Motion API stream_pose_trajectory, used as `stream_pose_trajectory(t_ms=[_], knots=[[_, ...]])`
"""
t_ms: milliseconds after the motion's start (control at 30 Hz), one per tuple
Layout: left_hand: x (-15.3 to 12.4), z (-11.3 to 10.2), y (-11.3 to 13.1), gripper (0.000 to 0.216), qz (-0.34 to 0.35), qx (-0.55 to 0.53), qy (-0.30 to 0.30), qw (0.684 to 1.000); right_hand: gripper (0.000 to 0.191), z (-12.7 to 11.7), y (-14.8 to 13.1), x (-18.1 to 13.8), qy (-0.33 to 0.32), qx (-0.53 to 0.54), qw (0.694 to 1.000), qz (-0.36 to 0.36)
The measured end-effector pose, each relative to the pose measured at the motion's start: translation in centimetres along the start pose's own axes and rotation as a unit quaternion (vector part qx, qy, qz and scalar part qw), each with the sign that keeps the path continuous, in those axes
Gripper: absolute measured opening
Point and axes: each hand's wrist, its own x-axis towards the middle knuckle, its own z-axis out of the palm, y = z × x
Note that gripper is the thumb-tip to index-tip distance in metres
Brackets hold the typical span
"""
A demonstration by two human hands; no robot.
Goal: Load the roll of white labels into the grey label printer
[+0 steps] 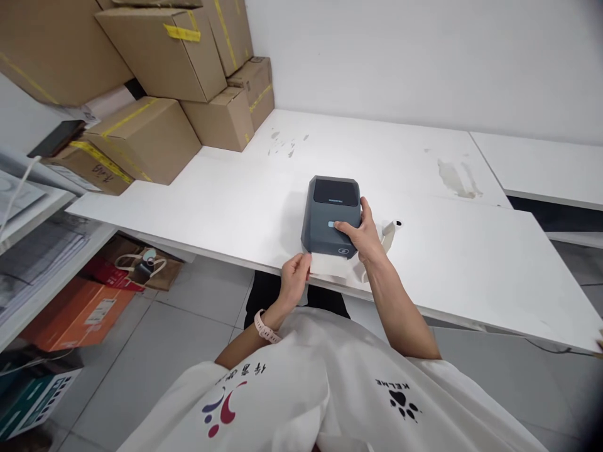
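A dark grey label printer (330, 216) stands near the table's front edge, with a white strip of label paper (330, 266) coming out of its front. My left hand (294, 276) is closed, pinching the left side of that strip between thumb and fingers. My right hand (365, 235) grips the printer's right side, its thumb on the light button (331, 224) on top. Just right of this hand lies a loose curl of white paper (389, 235), partly hidden behind the wrist.
Cardboard boxes (155, 50) with yellow tape are stacked at the table's back left. The white table (226, 201) meets a wall behind. Below left are a shelf (47, 270) with papers, an orange box (80, 311) and a paper bag (164, 267) on the floor.
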Motion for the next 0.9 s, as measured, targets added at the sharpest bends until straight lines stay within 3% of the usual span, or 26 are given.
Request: stream_pose_trajectory(t_ms=[167,233,467,900], knots=[[1.4,-0.8,0.8,0.021,0.095,0.004,0.098,0.991,0.127,0.0,0.5,0.3,0.004,0.012,1.0,-0.01],[1.9,-0.8,1.1,0.026,0.108,0.031,0.11,0.988,0.125,0.0,0.7,0.4,0.01,0.017,1.0,-0.011],[2.1,0.0,1.2,0.059,0.062,0.049,0.039,0.996,0.125,0.1,1.1,0.6,0.014,0.019,0.999,-0.021],[2.4,-0.2,0.9,0.065,0.045,0.041,0.017,0.998,0.124,0.0,1.2,0.5,0.014,0.034,0.999,-0.019]])
